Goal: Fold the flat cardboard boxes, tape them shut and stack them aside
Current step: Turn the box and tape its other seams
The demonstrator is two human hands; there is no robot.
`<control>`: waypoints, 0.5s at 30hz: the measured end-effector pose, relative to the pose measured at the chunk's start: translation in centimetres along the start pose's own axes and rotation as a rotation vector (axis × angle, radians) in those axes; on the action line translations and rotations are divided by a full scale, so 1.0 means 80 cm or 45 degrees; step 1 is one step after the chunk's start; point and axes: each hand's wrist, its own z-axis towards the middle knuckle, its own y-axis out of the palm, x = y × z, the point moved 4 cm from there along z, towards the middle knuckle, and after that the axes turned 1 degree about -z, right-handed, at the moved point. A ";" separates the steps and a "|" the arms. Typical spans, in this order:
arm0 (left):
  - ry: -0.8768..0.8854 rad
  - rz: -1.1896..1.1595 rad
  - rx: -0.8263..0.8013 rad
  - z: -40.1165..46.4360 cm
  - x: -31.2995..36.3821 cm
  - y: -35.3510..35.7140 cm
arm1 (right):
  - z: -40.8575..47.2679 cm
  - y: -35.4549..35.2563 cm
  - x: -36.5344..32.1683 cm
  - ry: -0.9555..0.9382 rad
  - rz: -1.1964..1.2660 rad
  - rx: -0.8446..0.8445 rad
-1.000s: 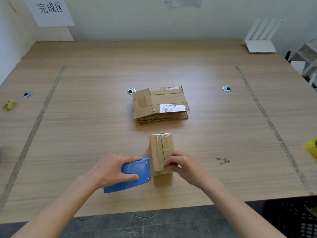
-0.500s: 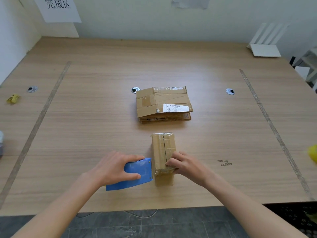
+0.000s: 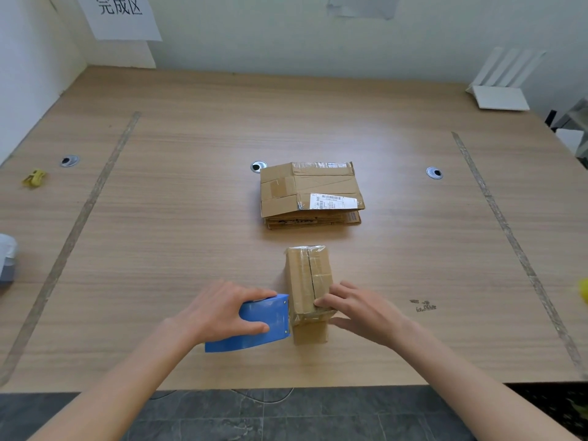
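Both forearms reach in from the near edge of the wooden bench point(image 3: 191, 198). The left hand point(image 3: 222, 310) curls over a blue plastic tape dispenser point(image 3: 254, 323), fingers on top and thumb along its side; the dispenser's front edge touches the left side of a small folded brown cardboard box point(image 3: 307, 278). The right hand point(image 3: 359, 308) rests on the box's near right corner, fingertips point(image 3: 319, 302) pressing down on the top by the centre seam, thumb beside the box's right wall. The box sits near the bench's front edge, its long axis pointing away from the person, clear tape glinting at both ends. Just beyond it lies a stack of flat brown cardboard boxes point(image 3: 310, 194), apart from the folded one.
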 end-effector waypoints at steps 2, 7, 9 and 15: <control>0.019 0.012 -0.010 0.001 0.001 0.001 | 0.010 -0.005 -0.016 0.053 -0.050 0.128; 0.031 0.077 -0.013 0.000 -0.002 0.000 | 0.047 0.020 -0.054 0.044 0.074 0.193; 0.002 0.037 -0.013 -0.003 -0.006 0.000 | 0.047 0.026 -0.050 0.119 0.213 0.259; -0.037 -0.011 0.025 -0.002 -0.009 -0.006 | 0.045 0.041 -0.041 0.231 0.226 0.299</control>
